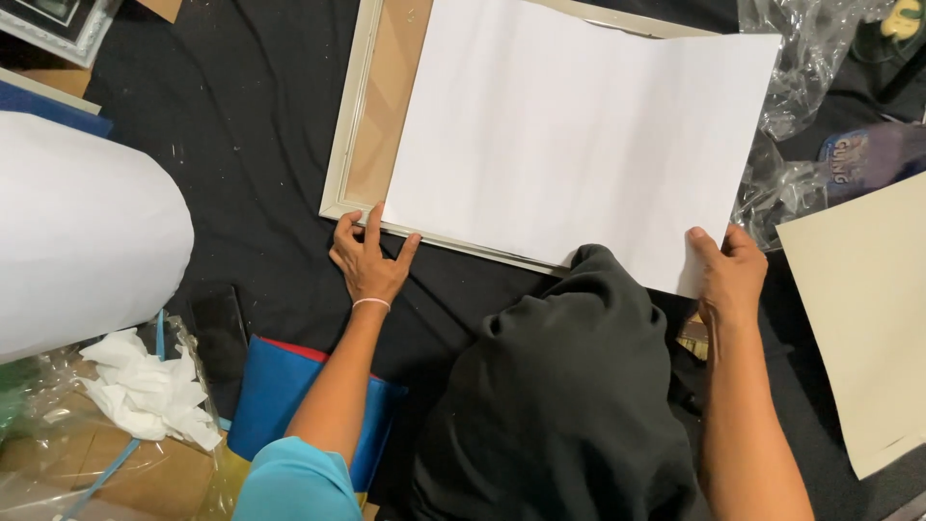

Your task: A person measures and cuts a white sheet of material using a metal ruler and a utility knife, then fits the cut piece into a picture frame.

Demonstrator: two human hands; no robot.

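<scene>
Black cloth surface (251,125), cluttered: a pale picture frame (349,145) is lying near its far edge, a white sheet (569,135) covering it. Left hand (367,260) is pressing splayed fingers on the frame's near corner; right hand (728,275) is pinching the sheet's near corner. Squaring sheet to frame edges, judged best, is needing that steady left hand.

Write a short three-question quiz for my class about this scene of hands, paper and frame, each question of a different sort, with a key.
1. True or false: the left hand rests on the frame.
2. What does the right hand hold?
A. a brush
B. the corner of the white sheet
C. a phone
3. Fill in: a big white ____ lies left of the frame.

Key: 1 true; 2 B; 3 roll.
</scene>
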